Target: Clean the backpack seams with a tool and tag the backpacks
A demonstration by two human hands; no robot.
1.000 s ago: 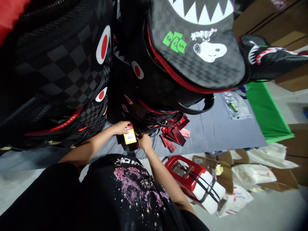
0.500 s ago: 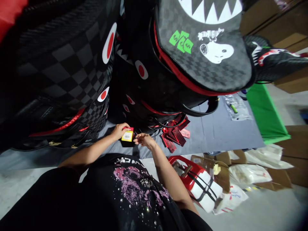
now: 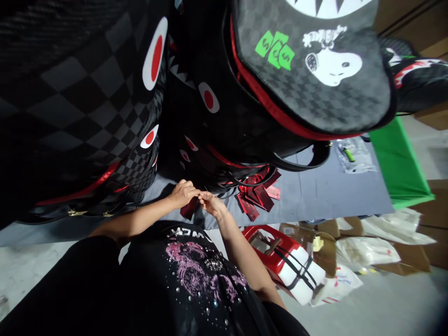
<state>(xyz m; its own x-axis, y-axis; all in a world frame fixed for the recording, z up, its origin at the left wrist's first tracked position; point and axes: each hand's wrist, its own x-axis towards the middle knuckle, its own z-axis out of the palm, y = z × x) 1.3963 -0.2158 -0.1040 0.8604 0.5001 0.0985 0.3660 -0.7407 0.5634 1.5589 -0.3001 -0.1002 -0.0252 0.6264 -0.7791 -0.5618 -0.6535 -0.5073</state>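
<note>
My left hand [image 3: 184,192] is closed in a pinch above a dark red hang tag [image 3: 188,210], which hangs just below its fingers. Thumb and fingertips of my right hand [image 3: 211,204] are pinched together too, meeting the left fingertips. What lies between the right fingertips is too small to make out. Right behind both hands stands a stack of black bags [image 3: 210,135] with red trim and red-and-white eye prints. A heap of shiny red hang tags [image 3: 257,193] lies on the grey table cover [image 3: 297,196], right of my hands.
To the left rises another stack of checkered bags [image 3: 101,102]. A black handle [image 3: 301,161] juts out toward me. Below the table's edge are a red and white box [image 3: 283,261] with black straps and several white plastic bags [image 3: 367,249]. Clear plastic packaging [image 3: 357,156] lies farther right.
The tag has turned from its yellow label side to its dark side and now hangs lower. My left hand has moved right, so the fingertips of both hands meet. The view has shifted slightly.
</note>
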